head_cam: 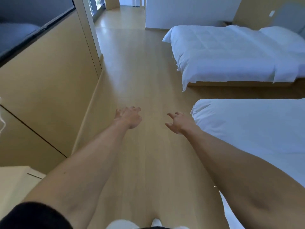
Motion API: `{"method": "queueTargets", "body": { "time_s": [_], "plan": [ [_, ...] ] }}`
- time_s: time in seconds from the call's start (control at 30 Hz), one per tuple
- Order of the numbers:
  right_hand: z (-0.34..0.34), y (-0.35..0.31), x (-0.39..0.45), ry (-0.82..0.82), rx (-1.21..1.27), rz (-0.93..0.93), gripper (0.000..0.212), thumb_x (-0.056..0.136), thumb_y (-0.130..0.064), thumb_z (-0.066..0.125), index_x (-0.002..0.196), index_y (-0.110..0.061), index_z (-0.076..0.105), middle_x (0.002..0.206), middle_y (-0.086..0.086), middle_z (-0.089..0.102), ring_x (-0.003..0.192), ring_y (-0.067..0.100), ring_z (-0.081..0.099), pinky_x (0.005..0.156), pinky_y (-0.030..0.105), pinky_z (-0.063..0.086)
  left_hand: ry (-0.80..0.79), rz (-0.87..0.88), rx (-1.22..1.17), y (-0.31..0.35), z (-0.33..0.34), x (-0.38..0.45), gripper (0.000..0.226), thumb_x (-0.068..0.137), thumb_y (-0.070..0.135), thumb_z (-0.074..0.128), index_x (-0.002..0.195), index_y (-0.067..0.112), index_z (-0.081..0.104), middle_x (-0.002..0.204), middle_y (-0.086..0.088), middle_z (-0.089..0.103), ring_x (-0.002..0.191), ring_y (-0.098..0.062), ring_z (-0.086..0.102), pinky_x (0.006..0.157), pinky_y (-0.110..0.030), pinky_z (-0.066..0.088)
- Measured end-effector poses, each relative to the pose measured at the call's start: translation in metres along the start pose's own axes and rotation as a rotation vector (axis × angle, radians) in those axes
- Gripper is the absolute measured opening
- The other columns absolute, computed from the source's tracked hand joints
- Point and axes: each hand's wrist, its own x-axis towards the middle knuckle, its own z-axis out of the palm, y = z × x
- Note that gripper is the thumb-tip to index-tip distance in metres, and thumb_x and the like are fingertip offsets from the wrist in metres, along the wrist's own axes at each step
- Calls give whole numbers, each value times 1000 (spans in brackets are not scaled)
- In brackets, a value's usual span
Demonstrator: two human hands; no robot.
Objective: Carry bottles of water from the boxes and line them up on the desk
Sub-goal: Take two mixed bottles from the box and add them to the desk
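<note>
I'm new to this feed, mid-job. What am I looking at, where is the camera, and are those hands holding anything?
There is one picture, from a camera worn on a person's head, looking forward and down. No machine: the two bare arms are the person's own. The left hand and right hand reach out over the wooden floor, fingers loosely spread, holding nothing. Two beds with white covers, the near bed and the far bed, stand on the right; a tan wall runs along the left. No bottles, boxes or desk are plainly in view.
</note>
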Motion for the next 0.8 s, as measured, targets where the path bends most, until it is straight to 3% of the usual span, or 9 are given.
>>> {"method": "queueTargets", "body": {
  "time_s": [0.37,0.8],
  "plan": [
    [-23,2,127,-20,41,-20,58,98,-57,38,150,-33,32,150,4,40,138,26,39,108,44,39,-56,-57,-25,-17,-9,122,54,101,33,41,154,27,36,159,-5,37,145,-28,36,116,-46,26],
    [-100,-61,349,-58,13,46,60,99,-57,37,153,-35,26,151,3,40,137,26,39,107,43,38,-80,-49,-72,-118,-74,342,47,101,31,41,148,27,43,154,-3,43,141,-25,41,115,-41,30]
  ]
}}
